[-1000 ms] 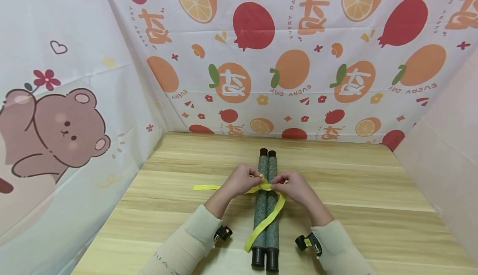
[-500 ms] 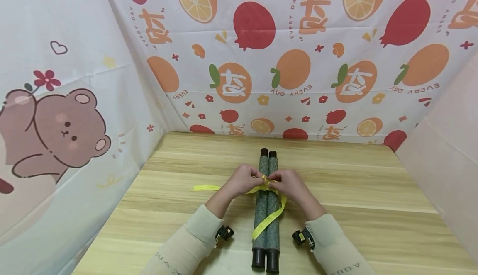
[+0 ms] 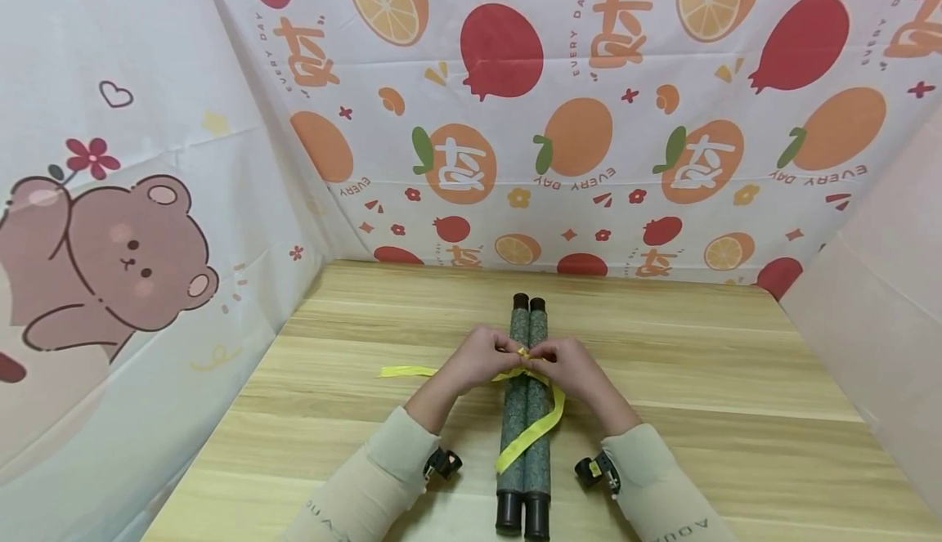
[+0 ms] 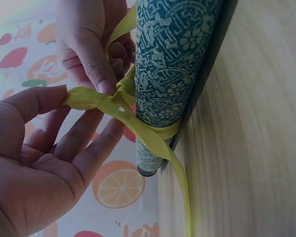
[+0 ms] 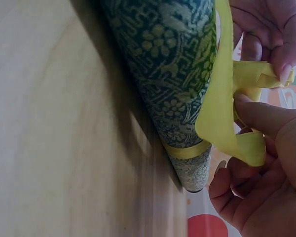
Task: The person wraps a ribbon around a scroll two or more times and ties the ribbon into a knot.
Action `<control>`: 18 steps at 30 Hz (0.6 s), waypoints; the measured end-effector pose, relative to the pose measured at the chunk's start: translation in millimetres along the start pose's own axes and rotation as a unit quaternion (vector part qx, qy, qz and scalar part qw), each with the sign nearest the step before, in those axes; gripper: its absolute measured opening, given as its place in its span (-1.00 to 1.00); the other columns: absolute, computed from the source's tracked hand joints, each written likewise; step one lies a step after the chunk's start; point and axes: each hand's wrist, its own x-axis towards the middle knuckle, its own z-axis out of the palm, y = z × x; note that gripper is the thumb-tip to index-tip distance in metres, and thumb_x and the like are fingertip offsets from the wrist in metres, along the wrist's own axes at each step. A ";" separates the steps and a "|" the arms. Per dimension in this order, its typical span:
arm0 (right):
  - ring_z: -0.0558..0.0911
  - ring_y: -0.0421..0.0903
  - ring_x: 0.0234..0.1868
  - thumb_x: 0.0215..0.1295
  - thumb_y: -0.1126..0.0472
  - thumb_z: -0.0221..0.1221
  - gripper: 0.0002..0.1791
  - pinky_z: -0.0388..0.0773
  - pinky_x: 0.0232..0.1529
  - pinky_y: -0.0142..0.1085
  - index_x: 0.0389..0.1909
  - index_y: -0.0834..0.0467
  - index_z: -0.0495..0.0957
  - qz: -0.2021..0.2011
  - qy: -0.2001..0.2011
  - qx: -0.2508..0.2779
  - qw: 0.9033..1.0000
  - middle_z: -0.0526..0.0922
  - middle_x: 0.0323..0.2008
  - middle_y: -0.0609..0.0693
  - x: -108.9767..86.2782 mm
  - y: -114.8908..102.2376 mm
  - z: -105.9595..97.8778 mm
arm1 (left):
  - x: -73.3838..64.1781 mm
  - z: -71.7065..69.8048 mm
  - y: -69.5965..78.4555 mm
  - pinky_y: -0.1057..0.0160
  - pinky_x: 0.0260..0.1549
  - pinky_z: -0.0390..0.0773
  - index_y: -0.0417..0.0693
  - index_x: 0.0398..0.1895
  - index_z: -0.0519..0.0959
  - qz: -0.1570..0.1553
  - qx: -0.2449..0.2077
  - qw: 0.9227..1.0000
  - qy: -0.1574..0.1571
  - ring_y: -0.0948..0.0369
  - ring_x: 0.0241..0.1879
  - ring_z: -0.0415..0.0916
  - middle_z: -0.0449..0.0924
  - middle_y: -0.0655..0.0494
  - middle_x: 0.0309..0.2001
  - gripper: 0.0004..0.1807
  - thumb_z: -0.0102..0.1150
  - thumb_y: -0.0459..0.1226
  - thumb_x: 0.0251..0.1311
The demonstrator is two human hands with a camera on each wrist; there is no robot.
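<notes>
A scroll rolled from both ends (image 3: 513, 427) lies lengthwise on the table, its two rolls side by side, in green patterned brocade with dark end knobs. Yellow ribbon (image 3: 536, 434) circles it near the middle. Over the knot, my left hand (image 3: 478, 356) pinches a loop of the ribbon (image 4: 84, 98) between thumb and finger. Close beside it my right hand (image 3: 570, 365) pinches the ribbon too, its thumb (image 5: 266, 116) against the yellow band. One tail stretches left across the table; another crosses the near half of the rolls. Fingers partly hide the knot.
The wood-grain table (image 3: 699, 411) extends to both sides of the scroll. A fruit-print cloth (image 3: 574, 60) hangs behind it, and a pale cloth with a printed bear (image 3: 140, 256) hangs at the left. Wrist cameras (image 3: 443, 462) sit at both cuffs.
My right hand has come left and slightly up, closer to the left hand at the knot. The near ribbon tail has drawn up and right. In the last half second little has moved.
</notes>
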 end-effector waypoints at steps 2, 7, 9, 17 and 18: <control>0.56 -0.22 -0.34 0.30 0.15 0.29 -0.91 0.53 -0.34 -0.34 -0.29 0.04 0.75 0.010 -0.001 0.014 1.000 0.72 -0.31 -0.11 -0.2 1.5 -0.1 | -0.2 0.0 0.2 0.35 -0.63 0.29 -0.32 -0.45 0.69 -0.004 -0.013 1.000 -0.003 0.30 -0.56 0.33 0.65 0.08 -0.35 -0.80 0.20 -0.35 0.24; 0.48 -0.19 -0.48 0.32 0.15 0.27 -0.91 0.44 -0.49 -0.34 -0.39 0.03 0.65 0.037 0.017 0.039 0.998 0.62 -0.45 -0.12 -1.3 1.6 -0.5 | -1.7 0.0 1.9 0.35 -0.67 0.24 -0.29 -0.39 0.70 -0.023 -0.034 0.999 -0.003 0.30 -0.63 0.27 0.54 0.04 -0.51 -0.80 0.21 -0.31 0.28; 0.46 -0.18 -0.53 0.29 0.19 0.26 -0.89 0.42 -0.53 -0.34 -0.44 0.04 0.59 0.038 0.031 0.040 0.998 0.57 -0.49 -0.11 -0.8 0.4 -0.2 | -2.0 0.1 2.7 0.34 -0.64 0.27 -0.30 -0.39 0.70 -0.028 -0.037 0.999 -0.002 0.28 -0.61 0.29 0.52 0.02 -0.53 -0.80 0.22 -0.30 0.28; 0.48 -0.21 -0.50 0.12 0.32 0.30 -0.78 0.42 -0.51 -0.37 -0.58 0.08 0.46 0.013 0.081 0.028 0.996 0.61 -0.49 -0.09 0.9 -7.5 2.6 | -3.6 -0.2 3.3 0.16 -0.38 0.60 -0.26 -0.39 0.71 -0.033 -0.031 0.999 0.010 0.10 -0.37 0.57 0.67 0.00 -0.35 -0.81 0.24 -0.29 0.26; 0.48 -0.20 -0.49 0.13 0.33 0.30 -0.78 0.42 -0.51 -0.37 -0.56 0.07 0.45 0.010 0.083 0.030 0.996 0.60 -0.49 -0.09 1.1 -7.8 3.1 | -3.8 -0.4 3.4 0.19 -0.40 0.59 -0.26 -0.39 0.71 -0.033 -0.030 0.999 0.012 0.12 -0.39 0.56 0.66 -0.01 -0.35 -0.81 0.25 -0.29 0.26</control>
